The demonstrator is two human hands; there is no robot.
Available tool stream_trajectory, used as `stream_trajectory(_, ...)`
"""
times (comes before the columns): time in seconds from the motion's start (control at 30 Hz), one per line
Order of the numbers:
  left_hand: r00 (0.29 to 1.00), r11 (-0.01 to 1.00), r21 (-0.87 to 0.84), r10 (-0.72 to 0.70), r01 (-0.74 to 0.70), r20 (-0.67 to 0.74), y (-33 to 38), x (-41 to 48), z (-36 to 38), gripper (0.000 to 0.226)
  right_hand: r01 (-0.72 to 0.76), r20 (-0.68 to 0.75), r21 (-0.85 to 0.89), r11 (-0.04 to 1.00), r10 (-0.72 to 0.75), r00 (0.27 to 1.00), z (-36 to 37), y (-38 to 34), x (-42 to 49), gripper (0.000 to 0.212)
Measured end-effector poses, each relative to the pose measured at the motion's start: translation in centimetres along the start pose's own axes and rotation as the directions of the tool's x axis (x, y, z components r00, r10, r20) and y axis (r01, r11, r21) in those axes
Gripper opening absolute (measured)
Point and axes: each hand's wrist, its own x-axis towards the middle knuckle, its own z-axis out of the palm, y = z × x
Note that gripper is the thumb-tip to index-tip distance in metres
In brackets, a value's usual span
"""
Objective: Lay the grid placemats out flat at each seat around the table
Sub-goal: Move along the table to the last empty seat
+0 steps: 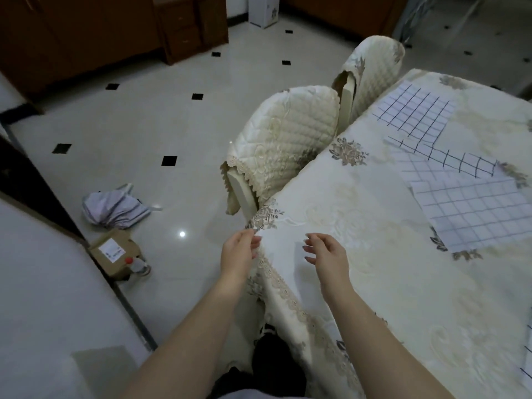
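Three white grid placemats lie on the cream tablecloth [359, 283] toward the far right: a far placemat [414, 110] in front of the further chair, a middle placemat [449, 162] lying askew, and a near placemat [472, 214] that overlaps it. A sliver of another grid placemat [529, 355] shows at the right edge. My left hand [239, 251] is at the table's near left corner, with thumb and fingertips pinching the tablecloth's edge. My right hand [326, 254] hovers over the cloth beside it, fingers loosely curled and holding nothing.
Two chairs with quilted cream covers, a near chair [285, 145] and a far chair [374, 70], are pushed in along the table's left side. On the tiled floor to the left lie a grey bag [115, 207], a cardboard box [115, 251] and a bottle [138, 266]. Wooden cabinets [190, 27] line the back wall.
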Motion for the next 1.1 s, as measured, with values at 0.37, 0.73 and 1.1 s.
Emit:
stream_trajectory(0.37, 0.975, 0.987, 0.157, -0.004, -0.031, 0.222, 2.4, 4.3, 6.3, 0.021, -0.040, -0.154, 0.168, 0.985, 0.066, 0.986, -0.8, -0.3, 5.4, 0.017)
stream_trajectory(0.73, 0.881, 0.960, 0.268, -0.061, -0.076, 0.468, 3.8, 5.6, 16.5, 0.019, -0.036, -0.417, 0.265, 0.964, 0.148, 0.897, -8.0, -1.5, 8.1, 0.014)
stream_trajectory(1.1, 0.720, 0.900, 0.383, -0.125, -0.207, 0.683, 5.9, 8.8, 21.7, 0.023, -0.005, -0.661, 0.340, 0.941, 0.242, 0.711, -8.9, -0.6, 9.3, 0.013)
